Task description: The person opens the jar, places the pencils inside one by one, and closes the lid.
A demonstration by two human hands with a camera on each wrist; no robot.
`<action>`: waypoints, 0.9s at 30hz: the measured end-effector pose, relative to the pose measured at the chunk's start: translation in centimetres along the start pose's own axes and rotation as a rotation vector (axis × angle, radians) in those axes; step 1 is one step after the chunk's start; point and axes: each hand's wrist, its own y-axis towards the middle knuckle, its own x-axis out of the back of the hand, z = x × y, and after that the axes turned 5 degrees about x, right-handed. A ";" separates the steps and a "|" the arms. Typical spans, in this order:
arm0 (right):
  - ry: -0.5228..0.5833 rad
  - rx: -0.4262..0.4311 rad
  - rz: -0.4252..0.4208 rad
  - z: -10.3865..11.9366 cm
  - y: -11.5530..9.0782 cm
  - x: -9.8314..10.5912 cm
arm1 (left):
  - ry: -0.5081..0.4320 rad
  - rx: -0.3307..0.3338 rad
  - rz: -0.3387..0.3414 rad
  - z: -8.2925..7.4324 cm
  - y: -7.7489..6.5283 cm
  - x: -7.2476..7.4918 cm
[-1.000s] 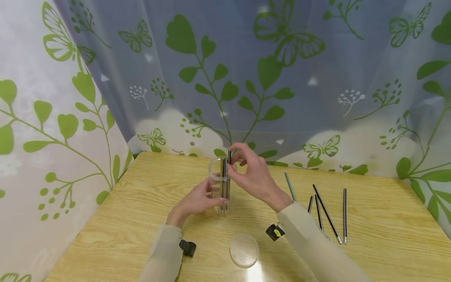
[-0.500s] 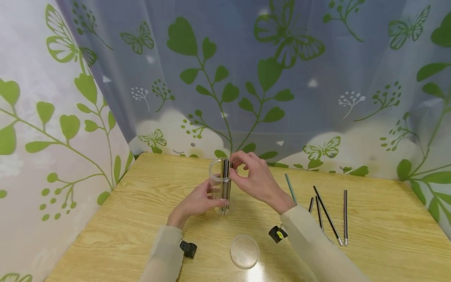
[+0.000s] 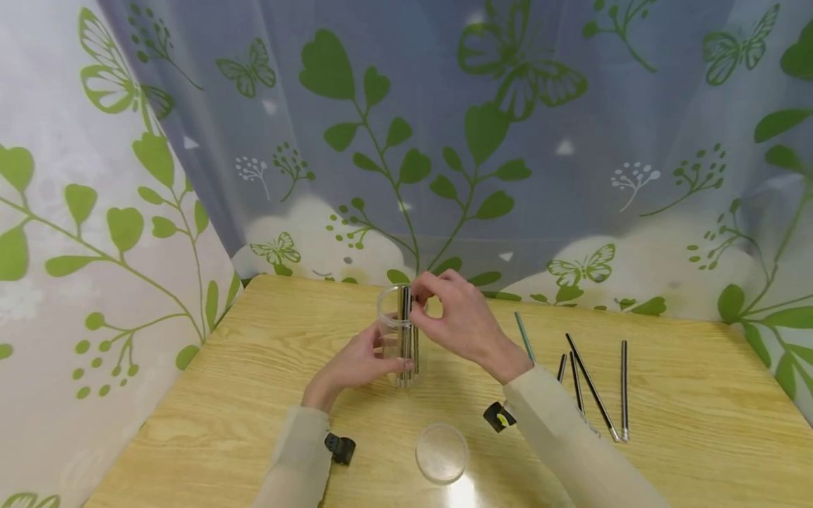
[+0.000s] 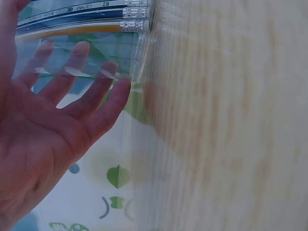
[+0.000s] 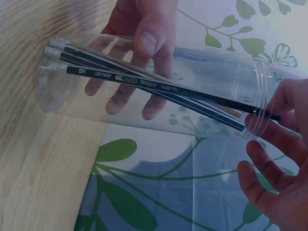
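Note:
A clear plastic jar [image 5: 202, 65] stands on the table, with several pencils leaning inside. Their metal-capped ends rest at its bottom. My left hand [image 3: 358, 361] holds the jar around its lower part, thumb in front and fingers behind; in the left wrist view its fingers show against the clear wall. At the mouth, my right hand [image 3: 462, 321] pinches the upper end of a black pencil [image 5: 192, 95] between thumb and forefinger. Most of that pencil is inside the jar, its tip just past the rim in the right wrist view. The other right fingers are loosely bent.
A round clear lid [image 3: 441, 454] lies on the wooden table [image 3: 254, 395] near the front. To the right lie several dark pencils [image 3: 624, 384] and a teal pencil [image 3: 524, 333], some partly hidden by the right sleeve. A patterned curtain [image 3: 406, 141] hangs behind the table.
The pinched pencil has gone down into the jar; a second ago it stuck up above the rim. My right hand has lowered slightly with it. The left hand stays on the jar.

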 end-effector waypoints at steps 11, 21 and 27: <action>-0.006 -0.026 0.090 0.0 0.1 0.2 | 0.006 -0.007 -0.009 -0.2 -0.1 0.0; 0.084 0.031 0.010 -0.8 -0.3 0.3 | 0.017 0.006 -0.013 -0.3 0.0 0.1; 0.107 -0.047 0.026 -1.6 -1.6 1.0 | 0.034 0.029 -0.025 -0.1 0.0 0.0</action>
